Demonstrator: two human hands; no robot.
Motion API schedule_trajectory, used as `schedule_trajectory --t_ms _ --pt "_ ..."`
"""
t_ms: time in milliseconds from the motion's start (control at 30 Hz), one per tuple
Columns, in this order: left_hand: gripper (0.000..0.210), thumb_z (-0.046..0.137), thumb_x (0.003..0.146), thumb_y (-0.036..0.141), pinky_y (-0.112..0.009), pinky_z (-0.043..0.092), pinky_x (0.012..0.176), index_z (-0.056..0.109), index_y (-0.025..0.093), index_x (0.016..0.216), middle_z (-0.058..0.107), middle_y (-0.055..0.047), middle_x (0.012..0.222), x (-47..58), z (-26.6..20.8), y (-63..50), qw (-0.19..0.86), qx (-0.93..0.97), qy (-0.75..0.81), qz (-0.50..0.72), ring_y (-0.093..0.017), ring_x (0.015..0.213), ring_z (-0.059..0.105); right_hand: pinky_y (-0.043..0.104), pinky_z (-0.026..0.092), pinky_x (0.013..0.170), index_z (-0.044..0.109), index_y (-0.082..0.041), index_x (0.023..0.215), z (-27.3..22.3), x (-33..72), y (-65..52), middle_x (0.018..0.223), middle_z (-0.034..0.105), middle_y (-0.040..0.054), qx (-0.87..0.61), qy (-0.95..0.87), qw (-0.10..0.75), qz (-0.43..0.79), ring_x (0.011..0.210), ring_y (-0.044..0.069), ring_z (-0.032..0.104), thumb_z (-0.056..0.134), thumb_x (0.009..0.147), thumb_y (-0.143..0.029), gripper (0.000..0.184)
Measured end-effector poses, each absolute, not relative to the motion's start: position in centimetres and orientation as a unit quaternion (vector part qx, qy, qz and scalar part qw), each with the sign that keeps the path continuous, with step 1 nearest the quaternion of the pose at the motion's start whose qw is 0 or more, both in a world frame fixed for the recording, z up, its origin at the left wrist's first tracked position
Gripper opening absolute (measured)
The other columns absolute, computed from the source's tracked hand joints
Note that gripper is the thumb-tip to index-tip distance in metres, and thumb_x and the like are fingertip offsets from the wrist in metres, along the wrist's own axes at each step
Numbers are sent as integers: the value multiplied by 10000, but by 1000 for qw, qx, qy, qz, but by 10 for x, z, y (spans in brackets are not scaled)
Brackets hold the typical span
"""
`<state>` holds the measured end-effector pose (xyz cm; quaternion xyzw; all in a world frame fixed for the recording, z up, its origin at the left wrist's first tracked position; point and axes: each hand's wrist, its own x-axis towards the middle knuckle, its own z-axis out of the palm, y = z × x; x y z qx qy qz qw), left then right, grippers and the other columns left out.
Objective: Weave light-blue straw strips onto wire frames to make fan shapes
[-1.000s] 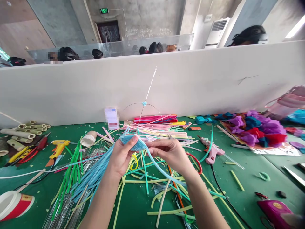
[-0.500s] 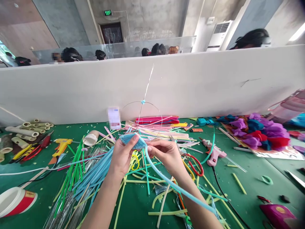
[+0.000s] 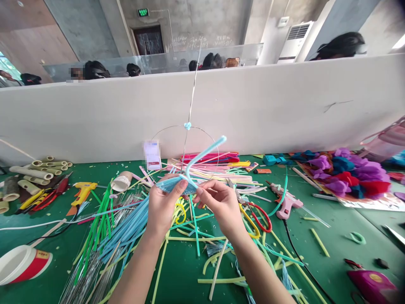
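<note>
"At the far left of the green counter, what do you see?"

"From where I stand, a white paper cup with a red band sits at the near edge. Beyond it lies a pile of bamboo pieces, with a red-handled tool beside them. Next come a yellow glue gun, a pale open roll, then loose green stems and a thick bundle of blue stems."

"And the person's hands?"

"Both are raised over the middle of the counter, close together. The left hand is clamped on a flat, light blue piece, thumb on top. A thin upright wire rises above that piece, past a small blue knot, in front of the white partition. The blue piece reaches rightward to the other hand."

"What is that one doing?"

"The right hand has its thumb and fingertips together, pinching a fuzzy, pale blue strip just where it meets the piece. The strip's free end curves up and to the right."

"Further right?"

"Scissors with red and yellow handles, then a pink glue gun. Past them, purple, red and blue petals are heaped together, with a magenta tool at the near right."
</note>
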<state>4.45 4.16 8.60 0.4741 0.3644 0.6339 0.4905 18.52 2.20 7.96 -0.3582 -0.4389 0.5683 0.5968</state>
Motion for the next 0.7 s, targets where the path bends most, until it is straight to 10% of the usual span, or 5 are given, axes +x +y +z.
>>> schedule_trajectory --t_ms 400,700 --pt "216 795 752 341 -226 553 587 753 158 859 737 -46 844 44 83 44 503 474 382 613 -168 732 679 240 517 512 672 -177 791 79 185 26 687 678 17 -397 -454 576 552 611 155 654 789 730 -478 328" --pt "371 789 741 451 -226 568 532 715 150 945 770 -67 861 24 80 57 566 403 403 596 -199 700 744 389 510 782 665 -211 1091 69 279 0 1026 737 115 -669 -666 235 230 950 289 690 560 904 -437 312"
